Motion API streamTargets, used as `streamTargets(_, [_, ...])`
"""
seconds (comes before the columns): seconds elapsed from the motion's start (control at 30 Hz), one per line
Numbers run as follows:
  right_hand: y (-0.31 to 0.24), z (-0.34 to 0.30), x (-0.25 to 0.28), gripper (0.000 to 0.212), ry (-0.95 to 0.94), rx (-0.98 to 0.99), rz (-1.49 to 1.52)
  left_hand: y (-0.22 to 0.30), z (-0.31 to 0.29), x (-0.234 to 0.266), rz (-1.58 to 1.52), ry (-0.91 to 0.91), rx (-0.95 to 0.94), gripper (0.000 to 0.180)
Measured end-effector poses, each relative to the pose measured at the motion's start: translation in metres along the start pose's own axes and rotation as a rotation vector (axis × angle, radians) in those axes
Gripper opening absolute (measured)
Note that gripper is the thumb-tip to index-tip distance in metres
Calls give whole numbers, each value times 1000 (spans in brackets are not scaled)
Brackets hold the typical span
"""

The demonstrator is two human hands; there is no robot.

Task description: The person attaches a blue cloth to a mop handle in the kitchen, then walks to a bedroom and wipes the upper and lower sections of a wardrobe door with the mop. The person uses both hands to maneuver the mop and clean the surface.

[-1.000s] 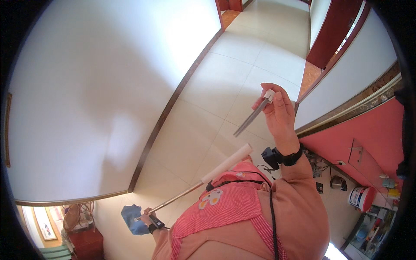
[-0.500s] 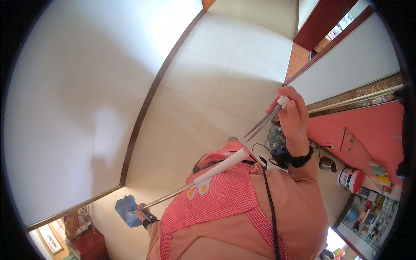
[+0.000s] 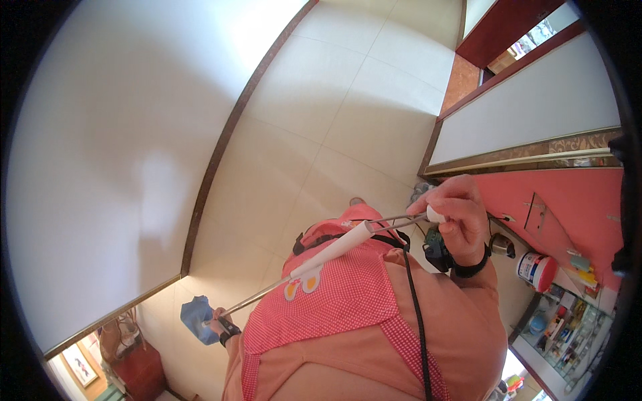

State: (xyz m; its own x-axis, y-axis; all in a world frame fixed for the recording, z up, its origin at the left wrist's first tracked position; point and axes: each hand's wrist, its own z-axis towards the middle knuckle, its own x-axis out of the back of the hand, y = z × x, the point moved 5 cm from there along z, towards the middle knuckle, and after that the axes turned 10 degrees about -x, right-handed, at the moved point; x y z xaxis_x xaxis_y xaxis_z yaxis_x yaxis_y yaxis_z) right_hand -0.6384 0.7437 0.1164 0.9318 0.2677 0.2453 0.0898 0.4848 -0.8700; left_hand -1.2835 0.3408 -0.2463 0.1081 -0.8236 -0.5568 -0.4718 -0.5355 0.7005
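Low on the left, my left hand [image 3: 217, 322] is closed around a thin metal pole [image 3: 254, 299]. A blue, cloth-like piece [image 3: 198, 317] sits at that end, beside the hand; whether the hand also grips it is hard to see. The pole slants up across my apron into a long white tube [image 3: 329, 254] at its upper end. My right hand [image 3: 461, 208], on the right, pinches the white head [image 3: 436, 214] of a piece with two slim metal prongs [image 3: 400, 221]. The prong tips are right by the tube's open end; I cannot tell if they touch it.
A white wall [image 3: 120, 147] rises on the left, above pale floor tiles [image 3: 348, 127]. At the right stand a white bucket with a red lid [image 3: 537, 271], a metal kettle [image 3: 501, 245] and a glass case of small items [image 3: 568, 334]. A dark red cabinet [image 3: 139, 367] stands lower left.
My right hand has come down toward me, bringing the pronged piece from above the tube to its open end. The tube and pole have shifted slightly left; my left hand keeps its hold.
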Motion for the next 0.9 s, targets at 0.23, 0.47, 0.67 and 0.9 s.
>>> streamTargets(0.23, [20, 26, -44, 24, -98, -93, 10, 3, 41, -4, -5, -38, 3, 18])
streamTargets(0.47, [34, 3, -52, 26, -137, -412, 312, 6, 18, 26, 25, 1, 22, 19])
streamTargets(0.67, [41, -4, -66, 27, -292, -366, 91, 3, 9, 32, -23, 30, 8, 20])
streamTargets(0.9, [33, -3, -62, 27, -351, -283, 17, 6, 9, 38, 60, 13, -29, 19])
